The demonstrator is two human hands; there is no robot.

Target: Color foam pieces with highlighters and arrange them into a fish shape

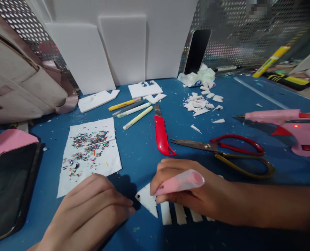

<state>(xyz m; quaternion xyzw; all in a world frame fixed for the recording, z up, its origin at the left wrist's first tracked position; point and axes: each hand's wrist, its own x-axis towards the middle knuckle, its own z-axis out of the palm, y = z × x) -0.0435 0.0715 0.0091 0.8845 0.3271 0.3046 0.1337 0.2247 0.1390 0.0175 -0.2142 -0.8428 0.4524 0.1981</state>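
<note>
My right hand (181, 184) is closed around a pink marker (176, 182), its pink end pointing up and right. The marker's lower end is hidden by my fingers, above a white triangular foam piece (147, 200) with a black dot near its left corner. Beside the triangle, several white foam strips (166, 212) lie side by side, partly covered by my right hand. My left hand (92, 209) rests on the table left of the triangle, fingers curled and pressed together, with nothing visible in them. Its fingertips are slightly apart from the foam.
Small colourful beads lie on a white paper (89, 177). Ahead are several markers (138, 118), a red cutter (161, 136), scissors (215, 146) and foam scraps (198, 104). A pink glue gun (288, 122) is at right, a phone (12, 188) at left. White boards (123, 48) stand behind.
</note>
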